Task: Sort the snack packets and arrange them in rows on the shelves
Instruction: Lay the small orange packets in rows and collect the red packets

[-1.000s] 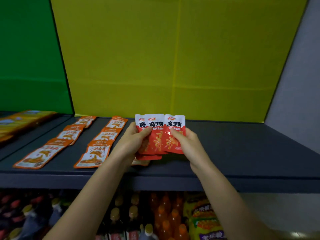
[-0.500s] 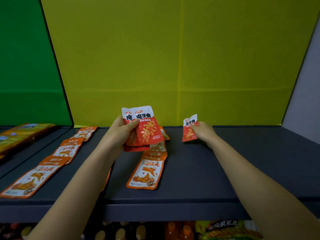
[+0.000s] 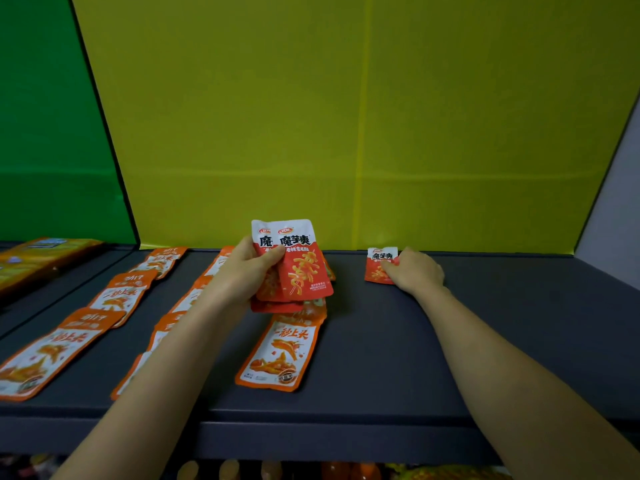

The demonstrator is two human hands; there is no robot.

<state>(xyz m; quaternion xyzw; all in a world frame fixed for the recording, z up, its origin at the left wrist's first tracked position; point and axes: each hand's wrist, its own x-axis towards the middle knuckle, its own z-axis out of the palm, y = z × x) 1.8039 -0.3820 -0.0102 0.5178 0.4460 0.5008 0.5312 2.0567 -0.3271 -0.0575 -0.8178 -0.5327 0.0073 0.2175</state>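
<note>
My left hand (image 3: 247,271) grips a small stack of red-and-white snack packets (image 3: 301,268), held upright above the dark grey shelf (image 3: 398,358). One more red-and-white packet (image 3: 379,263) lies at the back of the shelf near the yellow wall, and my right hand (image 3: 417,271) holds it down there by its right edge. Orange-and-white packets lie flat in rows on the shelf: one row at the left (image 3: 114,299), one partly hidden under my left forearm (image 3: 187,299), and one (image 3: 280,351) below the stack.
A yellow panel (image 3: 346,116) backs this shelf and a green one (image 3: 52,133) the neighbouring bay. Yellow-orange packs (image 3: 38,258) lie on the left shelf. Bottles (image 3: 228,471) show on the shelf below. A grey side wall (image 3: 616,202) bounds the right.
My right hand pulled one red packet off the stack, carried it right and back, and lowered it onto the shelf. The camera moved closer and higher.
</note>
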